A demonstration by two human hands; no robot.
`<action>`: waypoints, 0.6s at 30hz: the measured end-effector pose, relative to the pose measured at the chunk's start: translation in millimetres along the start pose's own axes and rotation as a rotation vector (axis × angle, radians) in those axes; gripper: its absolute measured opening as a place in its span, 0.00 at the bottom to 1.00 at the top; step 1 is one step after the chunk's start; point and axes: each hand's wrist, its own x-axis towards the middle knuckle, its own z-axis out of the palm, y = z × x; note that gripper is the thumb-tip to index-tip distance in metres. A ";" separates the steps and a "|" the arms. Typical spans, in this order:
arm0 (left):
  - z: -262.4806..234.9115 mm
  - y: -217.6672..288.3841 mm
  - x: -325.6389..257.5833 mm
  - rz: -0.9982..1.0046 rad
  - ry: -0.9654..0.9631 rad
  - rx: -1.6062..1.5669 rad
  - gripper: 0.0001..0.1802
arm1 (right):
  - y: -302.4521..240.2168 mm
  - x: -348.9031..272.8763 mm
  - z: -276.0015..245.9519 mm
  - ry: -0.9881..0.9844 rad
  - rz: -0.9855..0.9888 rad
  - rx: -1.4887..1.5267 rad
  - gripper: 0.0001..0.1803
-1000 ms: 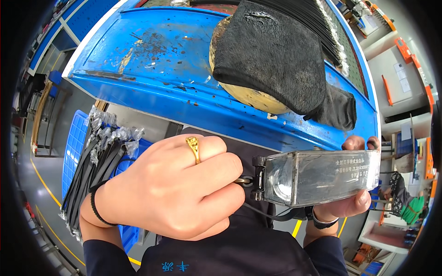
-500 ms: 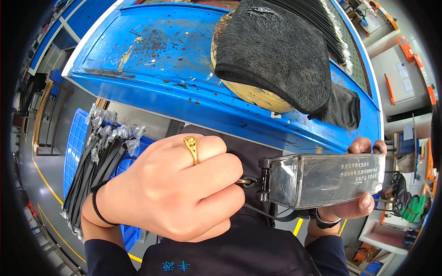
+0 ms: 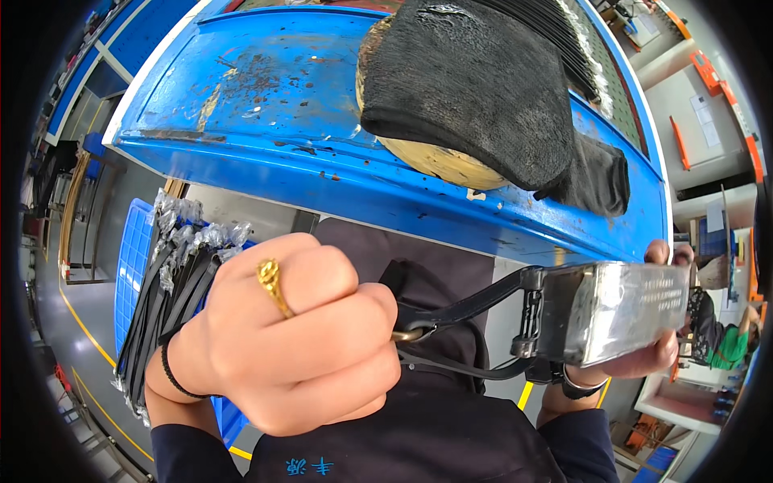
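My left hand [image 3: 298, 338] is closed in a fist at the middle, with a gold ring on one finger. It grips the end of a black strap [image 3: 483, 299], where a brass metal loop [image 3: 409, 333] shows beside the knuckles. The strap runs right to black rollers on the near end of a dark, see-through oblong box [image 3: 600, 312]. My right hand [image 3: 644, 358] is wrapped around that box, thumb below and fingertips over the top edge. Another black length of strap curves under the box, and its far end is hidden.
Ahead stands a paint-stained blue workbench [image 3: 282, 88]. On it a black cloth [image 3: 475, 88] covers a round, yellowish pad [image 3: 443, 161], with several black straps [image 3: 547, 28] behind. At the left, a bundle of straps with plastic-wrapped ends [image 3: 173, 310] hangs over a blue crate [image 3: 133, 258].
My left hand has moved left and slightly down, and the box in my right hand has shifted right. More strap now shows between them. The box is tilted differently.
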 end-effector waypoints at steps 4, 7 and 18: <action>0.5 -0.2 1.1 0.063 -0.023 0.045 0.09 | 0.5 3.0 2.0 -0.082 0.106 -0.005 0.44; 0.6 0.5 3.5 0.093 -0.041 0.079 0.10 | 2.6 0.6 9.5 -0.094 0.146 -0.055 0.45; 1.2 0.3 0.4 0.098 -0.027 0.095 0.10 | 4.1 0.3 11.5 -0.094 0.128 -0.156 0.47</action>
